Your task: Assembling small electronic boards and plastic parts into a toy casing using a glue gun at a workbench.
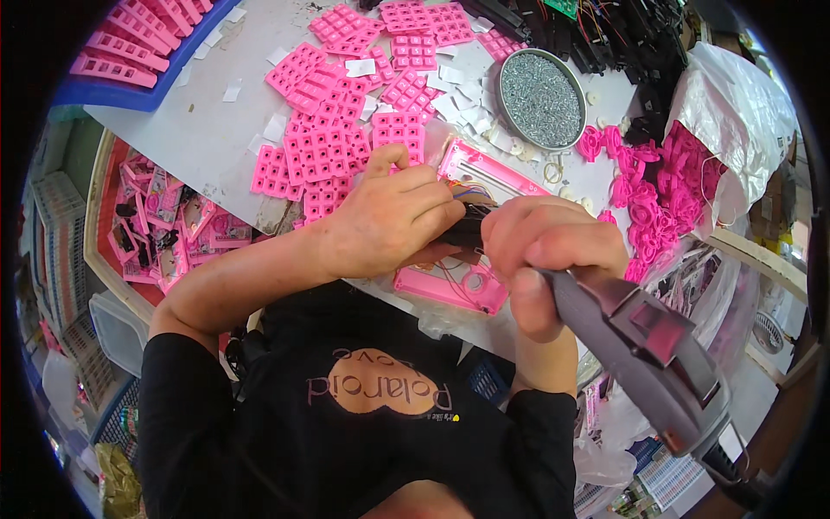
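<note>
One grey tool (644, 372) sits clenched in the fingers of the right hand (553, 246); the left hand (393, 212) grasps a black part (468, 227) between pink shells (424, 285) — held askew, the tool could slip and snag loose wires (467, 188); beyond, a screw dish (584, 105).

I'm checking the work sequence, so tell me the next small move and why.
Probably steady the black part with the left hand: the right hand grips the grey tool close beside it, and thin coloured wires lie close by.

Pale grey worktable (210, 151), light wooden rail (761, 259) at right, bright light across the tabletop
</note>
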`<action>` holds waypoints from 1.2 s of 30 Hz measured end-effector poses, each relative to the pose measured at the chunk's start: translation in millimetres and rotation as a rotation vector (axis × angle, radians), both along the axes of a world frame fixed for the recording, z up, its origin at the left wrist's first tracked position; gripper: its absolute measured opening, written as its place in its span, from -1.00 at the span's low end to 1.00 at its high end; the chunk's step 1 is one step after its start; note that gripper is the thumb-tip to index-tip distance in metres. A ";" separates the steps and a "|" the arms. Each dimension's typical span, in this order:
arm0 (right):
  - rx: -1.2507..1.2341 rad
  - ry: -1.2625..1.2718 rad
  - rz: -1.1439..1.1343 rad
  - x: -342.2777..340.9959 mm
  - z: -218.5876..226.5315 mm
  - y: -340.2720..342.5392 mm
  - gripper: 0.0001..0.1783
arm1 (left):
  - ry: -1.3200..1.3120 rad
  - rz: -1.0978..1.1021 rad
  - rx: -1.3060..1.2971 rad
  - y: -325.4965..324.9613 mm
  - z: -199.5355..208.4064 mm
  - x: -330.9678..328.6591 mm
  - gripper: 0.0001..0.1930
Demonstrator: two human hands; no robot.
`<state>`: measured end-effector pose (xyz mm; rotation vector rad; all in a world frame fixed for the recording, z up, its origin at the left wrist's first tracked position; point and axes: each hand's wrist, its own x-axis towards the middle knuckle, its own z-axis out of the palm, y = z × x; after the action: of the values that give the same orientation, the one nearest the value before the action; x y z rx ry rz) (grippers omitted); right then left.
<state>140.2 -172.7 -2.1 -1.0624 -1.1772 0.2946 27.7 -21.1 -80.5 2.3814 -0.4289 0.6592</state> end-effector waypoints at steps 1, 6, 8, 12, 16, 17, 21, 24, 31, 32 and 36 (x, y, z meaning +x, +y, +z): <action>-0.012 -0.014 -0.003 -0.1 0.4 1.0 -0.69 | 0.001 -0.002 0.001 0.4 0.9 0.3 -0.55; -0.130 -0.126 -0.003 4.6 0.4 1.7 -0.70 | 0.005 -0.010 0.024 2.7 0.8 0.3 -0.56; -0.137 -0.037 0.010 6.2 0.2 -4.4 -0.60 | 0.005 -0.002 0.042 3.5 1.9 -1.0 -0.56; -0.096 0.237 0.063 23.3 -6.6 -28.1 -0.09 | 0.011 -0.005 0.039 1.6 -0.9 -2.1 -0.50; -0.844 -0.060 -0.170 25.0 -11.3 -72.1 0.18 | 0.012 0.035 0.038 3.8 3.0 -2.4 -0.47; -0.862 -0.227 -0.244 16.7 -14.8 -72.5 0.01 | 0.046 0.021 0.041 4.4 1.9 -1.5 -0.47; -0.630 -0.566 -0.311 18.5 -31.6 -77.0 -0.42 | 0.250 -0.014 -0.074 9.3 5.3 3.2 -0.43; -0.688 -0.477 -0.333 31.2 -25.2 -74.3 -0.51 | 0.275 0.085 -0.419 2.2 -1.9 0.8 -0.36; -1.314 0.300 -0.253 70.1 -7.2 -50.7 -0.58 | 0.310 0.095 -0.346 -10.3 -1.1 -0.9 -0.29; -1.402 0.280 -0.249 73.6 -7.5 -47.7 -0.57 | 0.297 0.110 -0.251 -12.5 2.6 -0.3 -0.29; -1.223 -0.504 -0.720 47.0 -1.8 -43.3 -0.54 | 0.271 0.166 -0.047 -17.9 9.9 1.6 -0.31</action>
<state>187.2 -216.0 -3.9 -2.6620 -0.8961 0.1529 29.3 -39.0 -70.6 2.4343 -0.0991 0.4044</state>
